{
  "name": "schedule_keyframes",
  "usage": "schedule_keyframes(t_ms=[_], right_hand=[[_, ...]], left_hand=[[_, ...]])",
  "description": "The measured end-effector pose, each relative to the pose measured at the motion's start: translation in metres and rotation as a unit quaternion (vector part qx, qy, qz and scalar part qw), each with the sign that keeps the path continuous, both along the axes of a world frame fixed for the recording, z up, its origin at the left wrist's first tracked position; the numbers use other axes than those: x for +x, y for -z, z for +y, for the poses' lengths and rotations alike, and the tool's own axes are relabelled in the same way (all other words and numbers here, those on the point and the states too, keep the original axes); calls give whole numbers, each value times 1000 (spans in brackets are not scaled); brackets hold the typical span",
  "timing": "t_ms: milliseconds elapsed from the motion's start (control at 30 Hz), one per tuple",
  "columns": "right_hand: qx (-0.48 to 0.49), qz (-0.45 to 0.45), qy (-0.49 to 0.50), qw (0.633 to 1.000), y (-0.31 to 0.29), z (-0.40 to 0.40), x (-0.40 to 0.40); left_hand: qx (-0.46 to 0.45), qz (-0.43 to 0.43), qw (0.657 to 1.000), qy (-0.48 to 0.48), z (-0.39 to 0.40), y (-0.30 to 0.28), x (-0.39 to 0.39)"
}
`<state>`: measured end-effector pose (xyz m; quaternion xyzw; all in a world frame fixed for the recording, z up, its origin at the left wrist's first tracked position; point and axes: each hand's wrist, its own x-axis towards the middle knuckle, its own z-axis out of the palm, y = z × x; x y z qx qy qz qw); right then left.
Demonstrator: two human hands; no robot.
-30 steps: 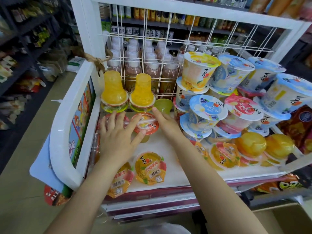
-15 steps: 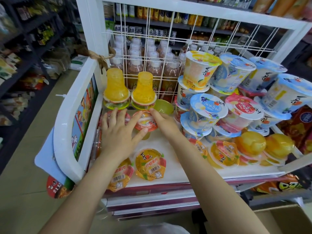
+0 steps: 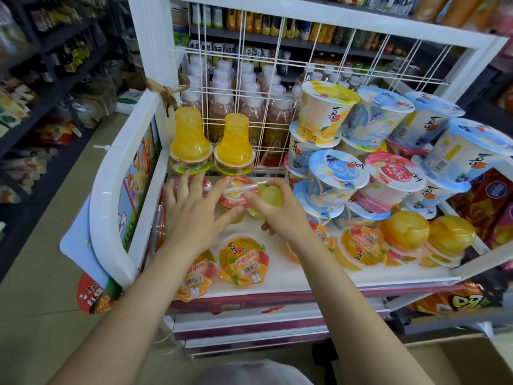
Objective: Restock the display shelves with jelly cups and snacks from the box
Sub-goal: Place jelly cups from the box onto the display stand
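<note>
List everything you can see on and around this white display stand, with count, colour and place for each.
Bell-shaped jelly cups: two, yellow, upside down at the back left of the shelf.
Flat jelly cups: two in full view, orange lids, front left; more at front right.
Tall tubs: a stacked pile, blue, pink and yellow lids, right side; count unclear.
Round domed jellies: two, orange-yellow, front right.
Red-lidded jelly cup: one, between the hands.
Green jelly cup: one, pale green, under the right hand's fingers.
Bottles: many, pinkish with white caps, behind the wire grid.
Snack bags: dark red, far right.
Left hand: fingers spread, resting on cups at left.
Right hand: its grip on the green cup.
</note>
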<state>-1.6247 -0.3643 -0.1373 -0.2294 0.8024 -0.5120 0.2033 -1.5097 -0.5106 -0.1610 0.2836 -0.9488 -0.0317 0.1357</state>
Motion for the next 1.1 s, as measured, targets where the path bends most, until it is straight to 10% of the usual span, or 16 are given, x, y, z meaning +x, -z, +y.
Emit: schedule_keyframes(t_ms=[1100], right_hand=[[-103, 212, 111, 965, 13, 35, 9]], left_hand=[[50, -39, 993, 100, 32, -6, 9]])
